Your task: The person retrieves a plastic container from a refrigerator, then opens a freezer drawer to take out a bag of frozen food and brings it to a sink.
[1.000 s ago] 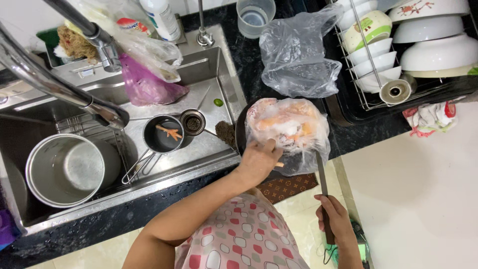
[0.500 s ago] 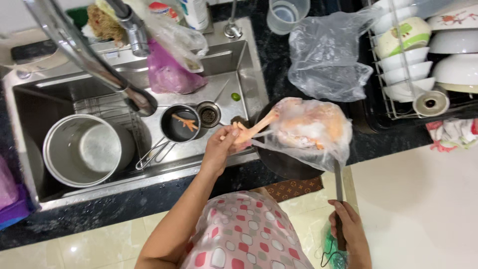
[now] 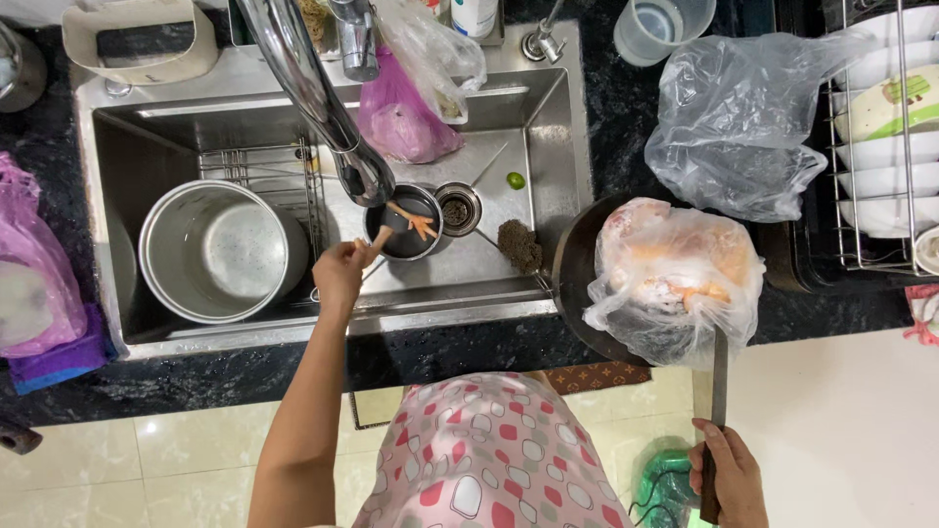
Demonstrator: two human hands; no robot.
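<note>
The left hand (image 3: 340,277) pinches a chicken foot (image 3: 411,220) over the small strainer (image 3: 403,223) in the sink (image 3: 548,147), apparently mid-drop and next needing a release, while the right hand (image 3: 729,474) grips the pan handle (image 3: 719,391) under the bagged chicken (image 3: 675,274).

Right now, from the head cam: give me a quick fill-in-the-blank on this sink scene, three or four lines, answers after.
1. The left hand reaches over the ____, toward the small black strainer.
2. The right hand grips the handle of a dark ____ holding a bagged chicken.
3. A steel pot sits in the sink's ____ half.
4. Bowls are stacked in the rack at the ____ edge.

Missing words: sink; pan; left; right
</note>
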